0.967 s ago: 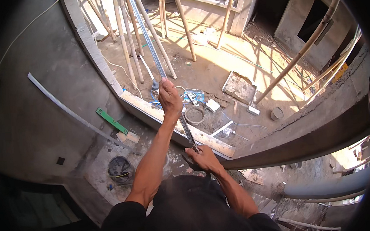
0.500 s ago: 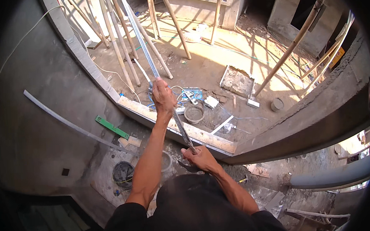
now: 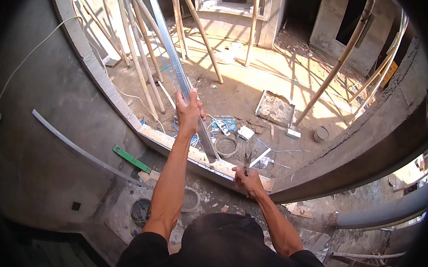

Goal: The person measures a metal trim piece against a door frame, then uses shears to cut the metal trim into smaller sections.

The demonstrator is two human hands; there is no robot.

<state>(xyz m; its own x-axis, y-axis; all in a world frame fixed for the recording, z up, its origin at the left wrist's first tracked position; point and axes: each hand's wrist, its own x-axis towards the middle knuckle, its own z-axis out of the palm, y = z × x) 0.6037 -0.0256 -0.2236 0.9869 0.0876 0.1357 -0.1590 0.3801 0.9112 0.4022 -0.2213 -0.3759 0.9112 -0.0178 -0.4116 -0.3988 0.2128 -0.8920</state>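
A long silvery metal profile (image 3: pixel 172 48) slants from the top of the view down to the window ledge. My left hand (image 3: pixel 188 113) is closed around its lower part. The profile's lower end (image 3: pixel 212 157) is just above or on the ledge; I cannot tell which. To the right of that end, my right hand (image 3: pixel 249 181) grips a pair of dark metal snips (image 3: pixel 247 163), blades upward and slightly apart. The snips are clear of the profile.
Below the opening runs a pale ledge (image 3: pixel 163 137). Beyond it stand bamboo poles (image 3: pixel 203 35), a mortar bucket (image 3: pixel 226 146) and a power strip (image 3: pixel 220 126). On my side are a green level (image 3: pixel 130 158), another long strip (image 3: pixel 81 149) against the wall and a black bucket (image 3: pixel 141 212).
My right hand has come off the profile's lower end and moved right with the snips. The profile has turned, showing a smooth broad face, and my left hand has shifted its grip.
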